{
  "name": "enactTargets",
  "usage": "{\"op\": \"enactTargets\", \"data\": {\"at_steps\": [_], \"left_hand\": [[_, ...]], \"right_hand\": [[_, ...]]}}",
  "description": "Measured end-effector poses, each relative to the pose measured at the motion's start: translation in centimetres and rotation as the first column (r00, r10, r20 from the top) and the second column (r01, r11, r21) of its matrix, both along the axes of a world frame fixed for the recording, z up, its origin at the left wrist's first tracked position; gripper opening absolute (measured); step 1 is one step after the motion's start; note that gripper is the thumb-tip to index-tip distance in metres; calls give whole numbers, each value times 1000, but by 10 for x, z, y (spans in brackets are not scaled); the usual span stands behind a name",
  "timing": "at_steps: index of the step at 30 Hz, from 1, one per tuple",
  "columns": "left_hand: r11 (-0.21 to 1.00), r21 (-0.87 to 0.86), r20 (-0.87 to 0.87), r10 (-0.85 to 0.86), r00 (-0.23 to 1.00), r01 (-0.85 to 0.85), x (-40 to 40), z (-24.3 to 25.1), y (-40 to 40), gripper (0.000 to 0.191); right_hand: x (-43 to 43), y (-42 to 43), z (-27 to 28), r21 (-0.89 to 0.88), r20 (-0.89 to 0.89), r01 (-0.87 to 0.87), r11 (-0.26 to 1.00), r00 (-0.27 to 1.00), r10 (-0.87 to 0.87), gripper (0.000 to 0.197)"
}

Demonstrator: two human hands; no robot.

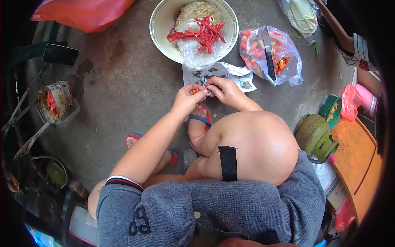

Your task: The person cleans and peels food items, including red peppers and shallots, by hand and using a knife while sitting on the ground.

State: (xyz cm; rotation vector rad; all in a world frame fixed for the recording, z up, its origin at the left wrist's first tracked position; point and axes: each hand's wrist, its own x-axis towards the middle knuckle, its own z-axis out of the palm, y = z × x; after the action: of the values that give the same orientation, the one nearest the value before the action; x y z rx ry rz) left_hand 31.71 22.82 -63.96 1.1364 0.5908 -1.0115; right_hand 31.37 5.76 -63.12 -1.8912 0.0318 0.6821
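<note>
My left hand (190, 98) is curled around a few small red and yellow chili peppers (195, 91). Its thumb and forefinger meet the fingertips of my right hand (226, 91), which pinch something small and red, perhaps a chili. Under and beyond both hands, a printed paper sheet (248, 82) bears green stems and scraps. Past the paper stands a cream plastic basin (156, 40) holding long red chilies (206, 33) on clear plastic bags. To its right, a clear plastic bag (253, 51) contains red and yellow chilies, with a dark-bladed knife (269, 57) lying on it.
A plastic-lined container of red chilies (51, 103) and a smartphone (60, 54) are at the left. A green gas cylinder (314, 136) stands by my knee, near an orange wooden surface (351, 154) and a green basket (334, 108). Another person's arm (338, 29) shows at the upper right.
</note>
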Motion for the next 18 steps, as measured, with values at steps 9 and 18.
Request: {"op": "enactTargets", "data": {"at_steps": [9, 18], "left_hand": [[999, -1, 39, -41, 998, 41, -2, -7, 2, 18], [979, -184, -60, -101, 993, 88, 4, -6, 14, 16]], "right_hand": [[0, -1, -3, -85, 157, -129, 988, 977, 141, 10], [-6, -8, -13, 298, -507, 176, 938, 862, -1, 14]]}}
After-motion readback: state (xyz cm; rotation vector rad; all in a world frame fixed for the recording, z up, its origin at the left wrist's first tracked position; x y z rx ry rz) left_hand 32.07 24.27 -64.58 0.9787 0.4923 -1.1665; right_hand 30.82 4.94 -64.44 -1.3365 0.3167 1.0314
